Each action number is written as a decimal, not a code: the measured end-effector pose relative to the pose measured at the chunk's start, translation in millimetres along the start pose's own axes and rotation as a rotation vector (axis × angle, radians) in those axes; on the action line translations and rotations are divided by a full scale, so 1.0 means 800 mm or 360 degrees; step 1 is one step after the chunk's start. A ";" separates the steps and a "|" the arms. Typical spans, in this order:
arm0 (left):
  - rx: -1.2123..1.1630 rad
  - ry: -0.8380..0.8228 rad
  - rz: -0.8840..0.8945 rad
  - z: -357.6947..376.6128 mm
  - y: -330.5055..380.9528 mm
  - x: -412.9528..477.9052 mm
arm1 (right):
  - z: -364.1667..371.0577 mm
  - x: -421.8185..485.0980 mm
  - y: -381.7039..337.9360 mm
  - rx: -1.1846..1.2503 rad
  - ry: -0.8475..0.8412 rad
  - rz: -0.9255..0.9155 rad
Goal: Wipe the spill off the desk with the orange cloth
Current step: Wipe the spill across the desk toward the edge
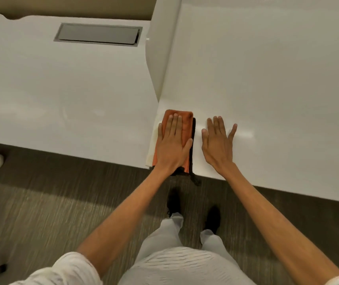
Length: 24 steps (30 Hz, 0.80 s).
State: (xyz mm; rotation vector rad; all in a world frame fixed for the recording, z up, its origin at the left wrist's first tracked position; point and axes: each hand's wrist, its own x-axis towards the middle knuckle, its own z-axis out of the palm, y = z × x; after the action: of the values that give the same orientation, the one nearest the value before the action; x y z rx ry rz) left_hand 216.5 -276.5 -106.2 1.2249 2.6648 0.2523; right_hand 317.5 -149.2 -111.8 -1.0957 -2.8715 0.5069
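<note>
We stand at a white desk (pixel 267 79) above grey carpet (pixel 41 212). Our two hands lie flat, fingers straight: the left hand (pixel 173 144), fingers together, presses one folded orange cloth (pixel 186 122); the right hand (pixel 218 140), fingers slightly spread, rests bare just beside it. The cloth sits at the near edge, dark trim overhanging. Wide bare desktop stretches beyond and right. We see no clear spill.
</note>
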 end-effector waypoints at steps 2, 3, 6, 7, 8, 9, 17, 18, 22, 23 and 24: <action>0.0037 -0.0013 -0.0002 -0.012 -0.011 0.029 | 0.000 0.005 0.000 0.0008 0.0009 -0.0008; 0.0047 -0.0022 -0.0015 -0.016 -0.015 0.041 | 0.000 0.006 -0.001 0.0003 0.0014 -0.0012; 0.0077 0.0039 -0.0119 -0.014 -0.011 0.034 | 0.002 0.005 -0.003 0.0005 -0.0003 -0.0017; 0.0061 0.0067 -0.0153 -0.008 -0.008 0.018 | 0.003 0.002 -0.004 0.0023 -0.0005 -0.0011; 0.0054 0.0100 -0.0138 -0.002 -0.005 0.000 | 0.004 0.000 -0.005 0.0045 0.0006 0.0010; 0.0050 0.0111 -0.0096 0.001 -0.004 -0.015 | 0.004 -0.003 -0.006 0.0062 0.0012 0.0030; 0.0052 0.0030 -0.0196 -0.020 -0.021 0.056 | 0.009 -0.003 -0.019 0.0064 0.0054 -0.0016; 0.0049 0.0036 -0.0223 -0.018 -0.021 0.056 | 0.010 -0.003 -0.020 0.0067 0.0074 -0.0026; -0.0007 0.0123 -0.0218 -0.001 -0.015 0.003 | 0.009 -0.003 -0.020 0.0079 0.0081 0.0018; -0.0042 0.0121 -0.0233 0.002 -0.015 -0.010 | 0.011 -0.004 -0.020 0.0073 0.0068 0.0014; -0.0063 0.0111 -0.0256 0.005 -0.015 -0.019 | 0.012 -0.004 -0.020 0.0068 0.0063 0.0014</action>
State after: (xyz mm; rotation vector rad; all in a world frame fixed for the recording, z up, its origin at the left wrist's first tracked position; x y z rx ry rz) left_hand 218.4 -295.7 -111.0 1.0009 2.7852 0.3262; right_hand 308.6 -165.1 -115.6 -1.1001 -2.8095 0.5381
